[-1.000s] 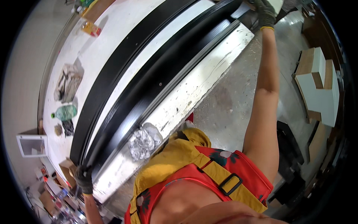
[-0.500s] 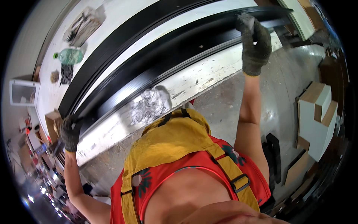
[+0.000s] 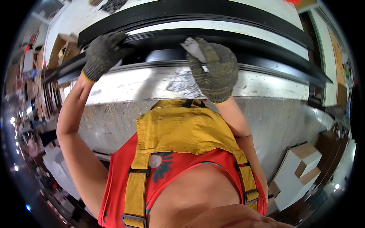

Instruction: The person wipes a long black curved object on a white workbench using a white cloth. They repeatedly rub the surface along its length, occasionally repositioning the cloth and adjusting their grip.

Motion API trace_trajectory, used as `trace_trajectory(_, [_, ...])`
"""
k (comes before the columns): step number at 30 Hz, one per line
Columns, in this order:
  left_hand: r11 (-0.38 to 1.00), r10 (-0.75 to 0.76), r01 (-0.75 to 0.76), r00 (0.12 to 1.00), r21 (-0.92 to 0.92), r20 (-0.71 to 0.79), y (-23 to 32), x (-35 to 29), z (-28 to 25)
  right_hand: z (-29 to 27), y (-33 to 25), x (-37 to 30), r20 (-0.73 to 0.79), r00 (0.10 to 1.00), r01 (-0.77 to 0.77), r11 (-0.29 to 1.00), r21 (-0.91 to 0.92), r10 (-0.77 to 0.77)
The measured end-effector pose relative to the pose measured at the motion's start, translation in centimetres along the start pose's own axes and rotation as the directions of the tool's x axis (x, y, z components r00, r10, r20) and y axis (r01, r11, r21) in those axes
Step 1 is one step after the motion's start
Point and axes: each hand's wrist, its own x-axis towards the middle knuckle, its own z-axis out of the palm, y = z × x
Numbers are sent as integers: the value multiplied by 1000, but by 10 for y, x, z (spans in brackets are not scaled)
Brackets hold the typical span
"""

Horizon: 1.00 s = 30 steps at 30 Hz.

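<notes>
A long black moulded strip (image 3: 270,57) lies along the white bench in front of me, with a grooved near edge. My left hand (image 3: 102,55), in a dark knitted glove, is over the left part of this strip, its thumb and fingers apart. My right hand (image 3: 215,68), gloved the same way, is closed round a small greyish-white rag (image 3: 193,48) above the strip's middle. Whether the rag touches the strip is hard to tell. Partly behind the right hand, a crumpled silvery-white sheet (image 3: 181,84) rests on the near side of the bench.
Beyond it lies a second black strip (image 3: 213,10) on the white bench (image 3: 273,88). A cardboard box (image 3: 61,49) stands at the left end. Pale panels (image 3: 323,57) are upright at the right, and white and brown boxes (image 3: 298,173) sit on the floor (image 3: 262,114).
My right hand has come from the strip's right end to its middle with the rag. My left hand has moved inward from the left end, its fingers now apart. The view has turned.
</notes>
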Motion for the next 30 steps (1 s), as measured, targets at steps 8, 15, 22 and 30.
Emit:
trace_trajectory(8, [997, 37, -39, 999, -73, -38, -4, -13, 8, -6, -44, 15, 137, 990, -70, 982, 176, 46])
trace_trajectory(15, [984, -145, 146, 989, -106, 18, -127, -78, 10, -24, -27, 19, -25, 922, -358, 874, 329, 387])
trace_trajectory(22, [974, -219, 221, 975, 43, -37, -182, -110, 46, -22, -32, 17, -29, 984, -175, 966, -191, 173])
trace_trajectory(30, [979, -198, 200, 979, 40, -39, -178, -105, 42, 24, -62, 29, 3, 992, 118, 948, -295, -123])
